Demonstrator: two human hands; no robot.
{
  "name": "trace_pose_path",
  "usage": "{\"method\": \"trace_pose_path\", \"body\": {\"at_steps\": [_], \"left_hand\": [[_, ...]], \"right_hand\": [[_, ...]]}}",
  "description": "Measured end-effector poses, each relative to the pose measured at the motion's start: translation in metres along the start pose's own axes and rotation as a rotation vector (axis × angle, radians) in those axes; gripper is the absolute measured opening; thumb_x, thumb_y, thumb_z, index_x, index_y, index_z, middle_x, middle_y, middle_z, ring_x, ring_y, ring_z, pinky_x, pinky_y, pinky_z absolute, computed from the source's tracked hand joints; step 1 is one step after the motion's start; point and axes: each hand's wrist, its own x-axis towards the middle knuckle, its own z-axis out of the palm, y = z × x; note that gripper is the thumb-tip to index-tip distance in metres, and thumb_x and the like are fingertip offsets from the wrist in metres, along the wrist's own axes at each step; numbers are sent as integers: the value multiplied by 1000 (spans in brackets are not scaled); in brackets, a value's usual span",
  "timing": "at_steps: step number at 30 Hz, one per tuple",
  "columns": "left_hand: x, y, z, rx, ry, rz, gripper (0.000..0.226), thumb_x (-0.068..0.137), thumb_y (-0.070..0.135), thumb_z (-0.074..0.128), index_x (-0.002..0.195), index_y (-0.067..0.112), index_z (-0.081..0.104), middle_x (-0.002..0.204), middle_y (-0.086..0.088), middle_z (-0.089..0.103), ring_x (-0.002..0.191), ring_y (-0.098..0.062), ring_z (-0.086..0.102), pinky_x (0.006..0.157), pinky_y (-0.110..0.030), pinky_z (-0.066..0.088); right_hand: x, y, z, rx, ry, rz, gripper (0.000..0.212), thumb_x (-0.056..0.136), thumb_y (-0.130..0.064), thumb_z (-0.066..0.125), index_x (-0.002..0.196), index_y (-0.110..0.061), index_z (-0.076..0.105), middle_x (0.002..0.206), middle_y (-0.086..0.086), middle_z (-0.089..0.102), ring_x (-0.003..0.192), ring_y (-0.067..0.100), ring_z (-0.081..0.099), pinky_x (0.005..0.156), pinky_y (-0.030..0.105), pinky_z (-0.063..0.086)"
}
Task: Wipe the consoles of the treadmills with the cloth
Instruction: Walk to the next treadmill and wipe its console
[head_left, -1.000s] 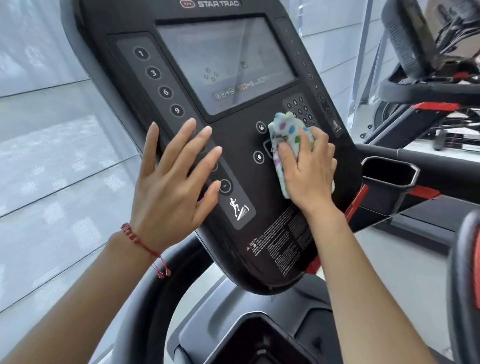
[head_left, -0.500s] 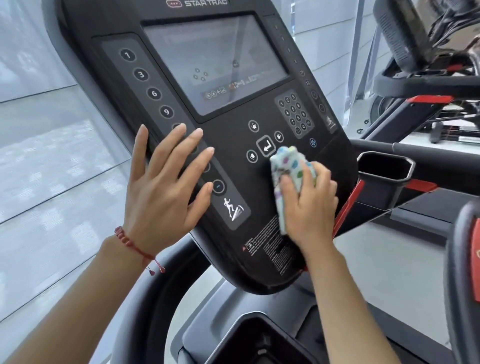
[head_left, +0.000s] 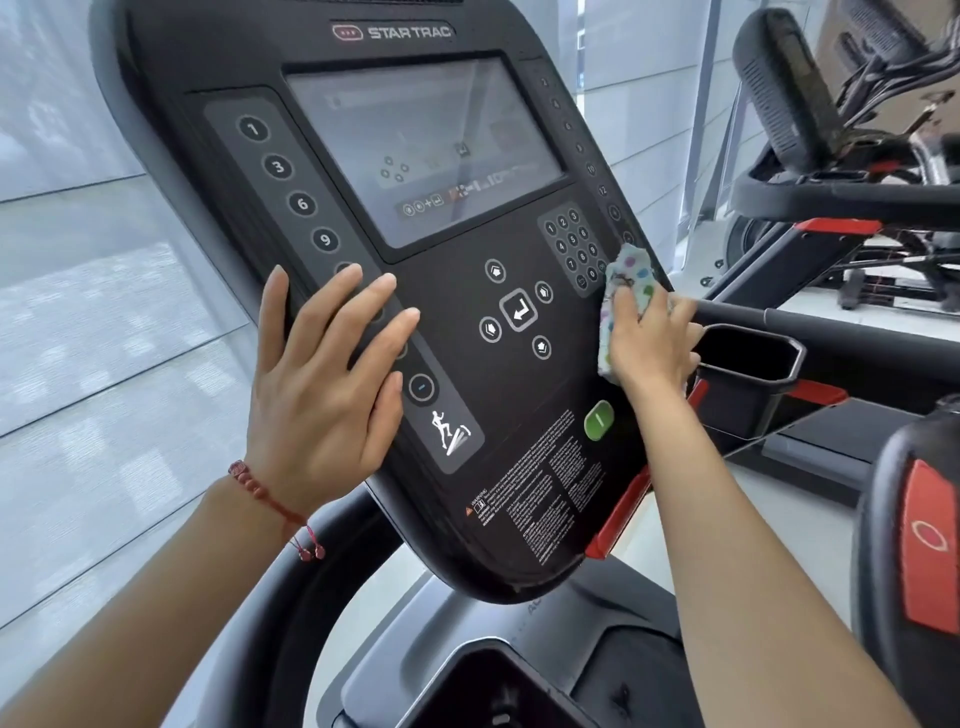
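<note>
Head view: right hand (head_left: 649, 343) presses cloth (head_left: 626, 291) on console (head_left: 467, 467) right edge, left hand (head_left: 322, 384) flat on left button strip.

Console tilts, top leaning to 11 o'clock, long axis running 11 to 5. Dotted cloth bunched under right hand fingers, gripped against panel just beside keypad (head_left: 574, 249), cloth long axis roughly 12 to 6. Left hand spread, fingers apart, holding nothing, pointing to 1 o'clock. Hands well apart, arrow buttons (head_left: 517, 310) between them. Cup holder (head_left: 753, 364) at 3 o'clock, contents can't tell. Second treadmill (head_left: 831, 182) at 2 o'clock. Pale window blinds (head_left: 104, 312) at 9 o'clock.
</note>
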Motion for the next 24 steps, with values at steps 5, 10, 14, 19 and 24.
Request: {"method": "trace_pose_path", "body": {"at_steps": [5, 10, 14, 19, 24], "left_hand": [[0, 1, 2, -16, 11, -7, 40, 90, 17, 38, 114, 0, 65, 126, -20, 56, 124, -35, 42, 111, -56, 11], [0, 0, 1, 1, -5, -1, 40, 91, 19, 38, 116, 1, 64, 128, -19, 55, 124, -34, 43, 112, -55, 11], [-1, -1, -1, 7, -14, 14, 41, 93, 21, 37, 118, 1, 63, 129, -18, 55, 126, -33, 42, 112, -54, 11], [0, -1, 1, -25, 7, -15, 42, 90, 19, 37, 116, 1, 65, 127, -18, 55, 125, -34, 42, 112, -54, 10], [1, -1, 1, -27, -4, -11, 41, 89, 19, 39, 115, 1, 65, 127, -19, 56, 124, -34, 42, 112, -54, 10]], "right_hand": [[-19, -59, 6, 26, -18, -353, 48, 94, -46, 34, 134, -20, 40, 139, 6, 33, 123, 29, 32, 102, 46, 26], [8, -84, 9, 60, -28, -490, 46, 94, -45, 35, 131, -19, 43, 135, 6, 37, 121, 28, 34, 99, 44, 28], [47, -51, 5, 24, -21, -366, 47, 94, -45, 31, 130, -16, 43, 135, 14, 37, 123, 33, 34, 102, 48, 30], [56, 28, -4, -28, -23, 47, 51, 94, -47, 27, 134, -18, 40, 138, 16, 34, 126, 37, 31, 104, 47, 25], [52, 28, 2, -71, 9, 157, 53, 94, -49, 23, 136, -18, 36, 141, 14, 31, 127, 36, 29, 104, 47, 23]]}}
